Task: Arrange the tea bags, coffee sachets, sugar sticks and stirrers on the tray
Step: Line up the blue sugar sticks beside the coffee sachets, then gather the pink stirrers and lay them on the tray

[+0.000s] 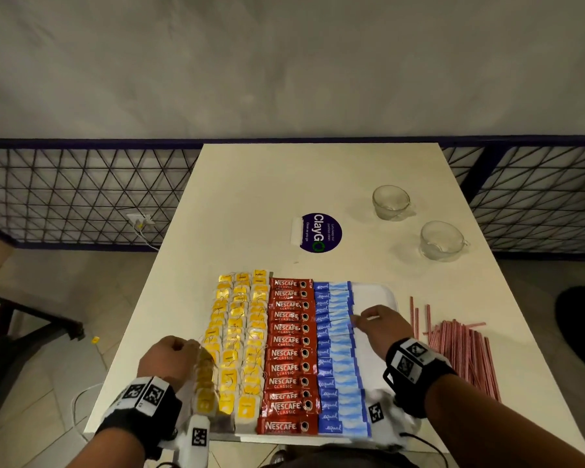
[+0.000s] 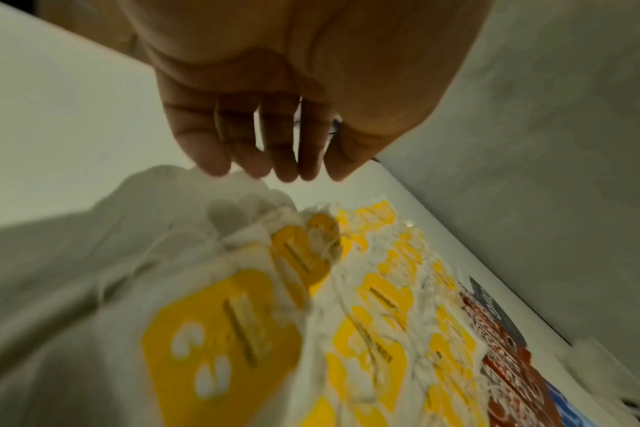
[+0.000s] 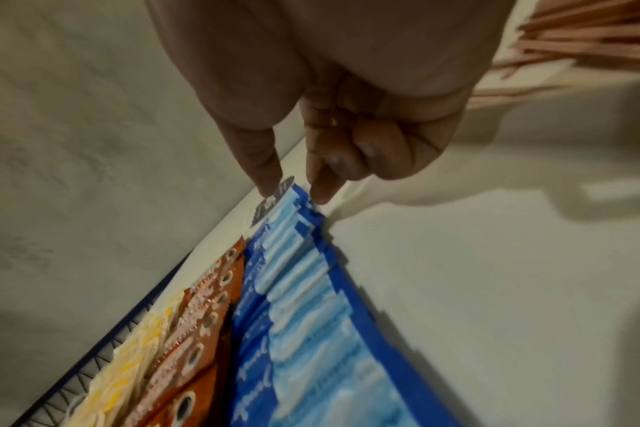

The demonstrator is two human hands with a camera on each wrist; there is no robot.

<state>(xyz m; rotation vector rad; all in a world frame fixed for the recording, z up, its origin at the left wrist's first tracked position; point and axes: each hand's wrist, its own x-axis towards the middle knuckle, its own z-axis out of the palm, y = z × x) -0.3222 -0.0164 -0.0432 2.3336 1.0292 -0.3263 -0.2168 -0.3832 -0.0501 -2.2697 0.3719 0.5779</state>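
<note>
A white tray [image 1: 375, 295] near the table's front edge holds three columns of yellow tea bags [image 1: 237, 332], a column of red coffee sachets [image 1: 287, 352] and a column of blue sugar sticks [image 1: 335, 352]; its right strip is bare. Red-and-white striped stirrers [image 1: 460, 352] lie in a loose pile on the table, right of the tray. My left hand [image 1: 190, 349] hangs over the left tea bag column [image 2: 219, 332], fingers loose and together, gripping nothing. My right hand [image 1: 358, 320] sits over the bare strip; its thumb and index fingertips [image 3: 322, 193] touch the right ends of the sugar sticks [image 3: 303, 303], the other fingers curled.
Two glass cups [image 1: 390, 201] [image 1: 441, 240] stand at the back right of the table. A round purple sticker [image 1: 320, 232] is stuck mid-table. A wire mesh fence [image 1: 81, 194] runs behind. A small yellow item [image 1: 95, 339] lies on the floor at left.
</note>
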